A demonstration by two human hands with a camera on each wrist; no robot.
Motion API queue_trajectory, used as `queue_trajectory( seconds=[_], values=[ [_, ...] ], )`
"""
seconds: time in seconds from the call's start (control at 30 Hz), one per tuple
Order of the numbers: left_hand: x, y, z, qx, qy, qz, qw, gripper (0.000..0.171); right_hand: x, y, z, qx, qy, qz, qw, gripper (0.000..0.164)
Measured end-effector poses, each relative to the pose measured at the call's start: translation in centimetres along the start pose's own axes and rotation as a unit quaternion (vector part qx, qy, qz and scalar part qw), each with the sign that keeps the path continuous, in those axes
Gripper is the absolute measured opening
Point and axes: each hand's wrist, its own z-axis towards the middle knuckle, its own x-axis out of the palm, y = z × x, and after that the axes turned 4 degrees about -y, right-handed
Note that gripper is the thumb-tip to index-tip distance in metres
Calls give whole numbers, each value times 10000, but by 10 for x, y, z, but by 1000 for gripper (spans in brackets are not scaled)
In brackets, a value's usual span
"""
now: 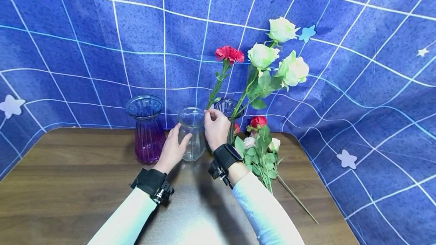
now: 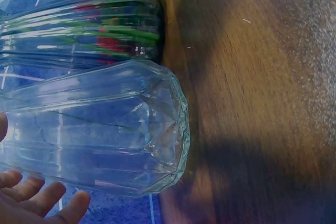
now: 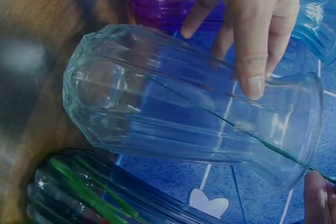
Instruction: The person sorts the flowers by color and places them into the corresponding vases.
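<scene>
Fingers of the right hand [image 1: 217, 129] are pinching together on the thin green stem of a red carnation [image 1: 229, 54], at the rim of a clear glass vase [image 1: 193, 150]. The flower is rising above these fingertips, while in the right wrist view its lower stem is slanting down inside the clear glass. The left hand [image 1: 172, 148] is holding that vase from the other side, its fingers spreading apart and loosely curving round the glass, with the thumb lying across the front. The vase is standing upright between the two hands.

Below the fingers, black straps [image 1: 148, 181] are circling both wrists, and a brown wooden table [image 1: 85, 196] is stretching out underneath.

Just left of the left fingers, a purple vase [image 1: 149, 139] with a blue upper part is standing upright. Just beyond the right fingers, partly hidden by that hand, a dark glass vase [image 1: 231, 135] is holding three greenish-white roses [image 1: 263, 55], which are leaning up and to the right.

Farther right of the right fingers, a bunch of loose flowers [image 1: 263, 154], red and pale with green leaves, is lying on the table.

Farthest from the fingers, a blue cloth [image 1: 136, 29] with white grid lines and stars is hanging behind everything.
</scene>
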Motion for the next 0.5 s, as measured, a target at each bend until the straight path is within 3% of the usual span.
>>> queue_trajectory(
  seconds=[0.5],
  values=[
    [1, 0, 1, -23, -30, 10, 10000, 66, -1, -5, -5, -150, 187, -361, 9991, 15]
  ],
)
